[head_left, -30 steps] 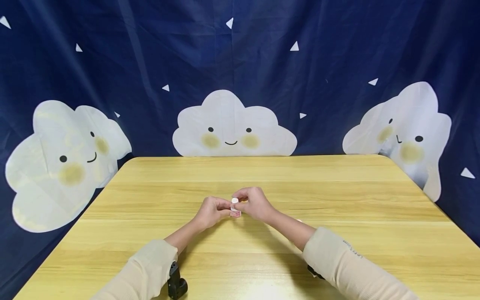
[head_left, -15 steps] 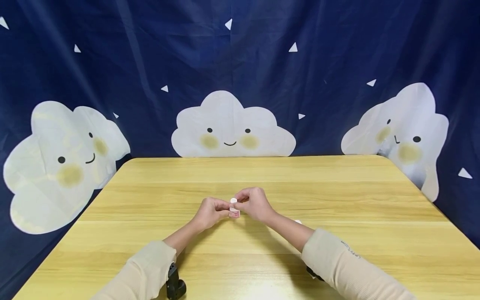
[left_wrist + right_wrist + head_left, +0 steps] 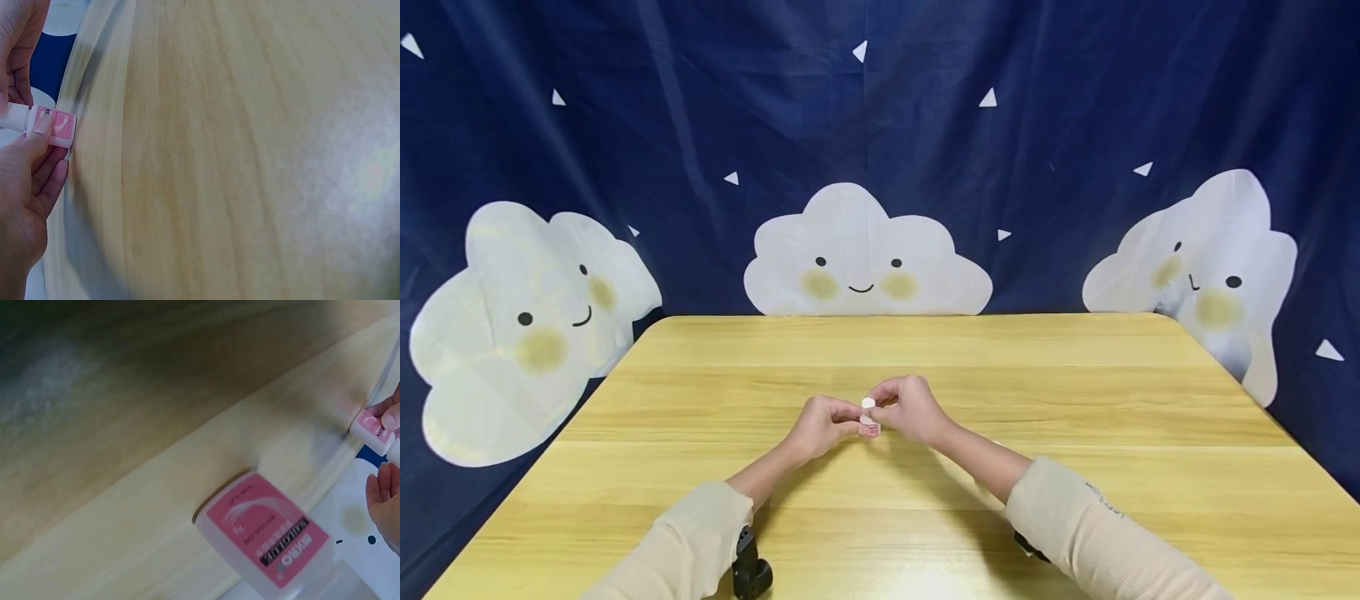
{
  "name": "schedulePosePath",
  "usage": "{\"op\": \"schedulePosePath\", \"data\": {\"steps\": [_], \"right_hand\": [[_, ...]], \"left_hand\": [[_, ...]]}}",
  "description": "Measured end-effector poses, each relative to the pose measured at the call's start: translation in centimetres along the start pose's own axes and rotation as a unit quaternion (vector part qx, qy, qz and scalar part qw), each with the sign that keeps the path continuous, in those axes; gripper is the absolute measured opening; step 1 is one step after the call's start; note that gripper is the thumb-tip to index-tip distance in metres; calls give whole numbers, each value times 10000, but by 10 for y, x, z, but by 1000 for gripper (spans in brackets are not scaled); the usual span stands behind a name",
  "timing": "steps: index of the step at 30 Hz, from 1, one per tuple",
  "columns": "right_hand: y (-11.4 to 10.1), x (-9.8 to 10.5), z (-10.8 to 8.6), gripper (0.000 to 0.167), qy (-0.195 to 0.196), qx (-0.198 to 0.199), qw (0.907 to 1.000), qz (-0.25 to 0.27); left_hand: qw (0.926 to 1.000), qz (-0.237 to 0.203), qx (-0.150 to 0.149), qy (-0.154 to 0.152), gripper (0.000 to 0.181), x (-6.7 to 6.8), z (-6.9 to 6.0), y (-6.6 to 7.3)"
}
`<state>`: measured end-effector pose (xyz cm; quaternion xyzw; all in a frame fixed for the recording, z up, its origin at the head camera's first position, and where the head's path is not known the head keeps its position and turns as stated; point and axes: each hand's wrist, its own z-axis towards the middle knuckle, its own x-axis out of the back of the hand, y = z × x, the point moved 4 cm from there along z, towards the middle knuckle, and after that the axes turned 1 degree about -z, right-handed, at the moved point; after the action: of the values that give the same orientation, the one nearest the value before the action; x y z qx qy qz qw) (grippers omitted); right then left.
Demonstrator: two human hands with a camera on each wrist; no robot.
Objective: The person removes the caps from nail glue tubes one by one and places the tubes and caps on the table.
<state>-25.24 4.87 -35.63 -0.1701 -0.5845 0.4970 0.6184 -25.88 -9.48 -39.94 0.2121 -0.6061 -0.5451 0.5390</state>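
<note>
A small nail glue bottle (image 3: 57, 127) with a pink label and white cap (image 3: 14, 117) is held between both hands over the middle of the table. My left hand (image 3: 820, 427) grips the bottle's body, its thumb lying across the label. My right hand (image 3: 913, 410) pinches the white cap from the other side. In the right wrist view, a second nail glue bottle (image 3: 269, 531) of the same kind stands large in the foreground. My right forearm mostly hides that bottle in the head view.
The wooden table (image 3: 700, 375) reaches back to a dark blue curtain (image 3: 925, 125) printed with smiling clouds. A black wrist device (image 3: 751, 567) hangs below the left sleeve.
</note>
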Motion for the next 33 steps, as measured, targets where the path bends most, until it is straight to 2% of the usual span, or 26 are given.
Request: {"op": "schedulePosePath", "data": {"steps": [7, 14, 25, 33], "right_hand": [[0, -3, -2, 7, 288, -168, 9993, 154], [-1, -1, 0, 6, 337, -201, 9992, 88], [-5, 1, 1, 6, -130, -7, 9994, -307], [-5, -1, 4, 6, -396, 161, 9983, -408]], "left_hand": [[9999, 82, -89, -43, 16, 0, 0, 0], [9998, -164, 39, -80, 17, 0, 1, 2], [10000, 22, 1, -34, 17, 0, 0, 2], [10000, 24, -37, 7, 16, 0, 0, 0]]}}
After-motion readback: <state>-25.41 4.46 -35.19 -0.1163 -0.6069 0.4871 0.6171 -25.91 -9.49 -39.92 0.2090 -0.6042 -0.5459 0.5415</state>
